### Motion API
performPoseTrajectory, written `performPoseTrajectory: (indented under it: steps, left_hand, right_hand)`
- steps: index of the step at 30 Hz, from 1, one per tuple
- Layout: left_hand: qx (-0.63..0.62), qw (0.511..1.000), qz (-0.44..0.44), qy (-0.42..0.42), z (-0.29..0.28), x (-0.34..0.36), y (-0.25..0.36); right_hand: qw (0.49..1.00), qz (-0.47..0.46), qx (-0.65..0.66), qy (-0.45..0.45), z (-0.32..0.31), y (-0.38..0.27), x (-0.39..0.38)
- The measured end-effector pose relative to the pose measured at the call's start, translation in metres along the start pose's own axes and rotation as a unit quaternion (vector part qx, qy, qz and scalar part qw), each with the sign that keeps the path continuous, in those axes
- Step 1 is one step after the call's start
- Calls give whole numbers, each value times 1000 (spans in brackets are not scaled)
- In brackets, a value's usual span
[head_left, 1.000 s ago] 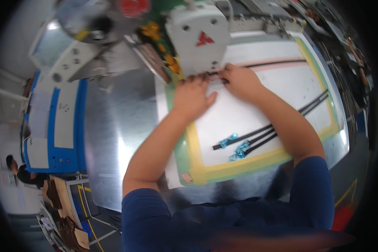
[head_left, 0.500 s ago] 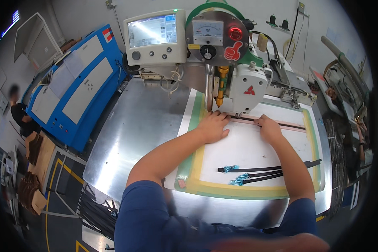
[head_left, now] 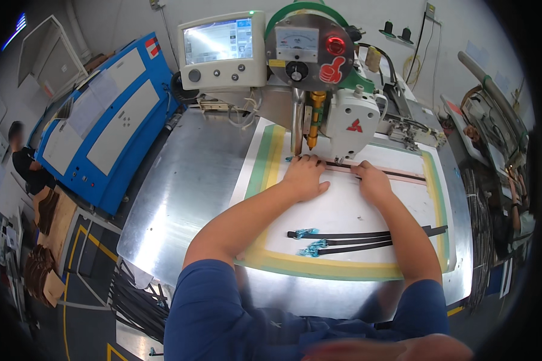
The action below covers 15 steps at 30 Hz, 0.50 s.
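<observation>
A long black strap (head_left: 408,176) lies in a pink-edged slot across the white template sheet (head_left: 337,212), under the sewing machine's head (head_left: 350,123). My left hand (head_left: 305,178) rests flat over the strap's left part, fingers spread and pointing away from me. Beyond those fingertips a bit of blue wrapping (head_left: 289,159) shows. My right hand (head_left: 373,182) is at the strap further right, its fingers bent and pressed together on it. Some of the strap is hidden under both hands. Nearer to me, several loose black straps (head_left: 356,243) with blue-wrapped left ends lie on the sheet, passing beneath my right forearm.
A control panel with a lit screen (head_left: 218,43) stands at the back left. A gold-coloured pointed tool (head_left: 315,120) hangs just beyond my left hand. Bundled black straps (head_left: 140,301) lie low on the left. Another person (head_left: 27,162) stands by a blue machine (head_left: 111,126).
The white sheet has slid left with the slotted strap and the loose straps on it. My right hand has shifted left too, while my left hand stays nearly in place.
</observation>
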<state>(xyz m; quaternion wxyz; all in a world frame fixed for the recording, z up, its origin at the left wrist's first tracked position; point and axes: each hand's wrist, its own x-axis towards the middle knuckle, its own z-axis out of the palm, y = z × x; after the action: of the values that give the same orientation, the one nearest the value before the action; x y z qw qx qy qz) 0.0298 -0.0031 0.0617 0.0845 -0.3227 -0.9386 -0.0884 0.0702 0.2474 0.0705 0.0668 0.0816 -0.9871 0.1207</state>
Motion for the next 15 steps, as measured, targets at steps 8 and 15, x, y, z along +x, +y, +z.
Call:
performPoseTrajectory:
  steps: [8,15]
  left_hand:
    - [9,999,-12,-46,-4,-1,0]
    - [35,997,-29,-63,-13,0,13]
  right_hand:
    - [1000,18,-14,-3,-8,24,-9]
    - [999,33,-10,0,-17,43,-21]
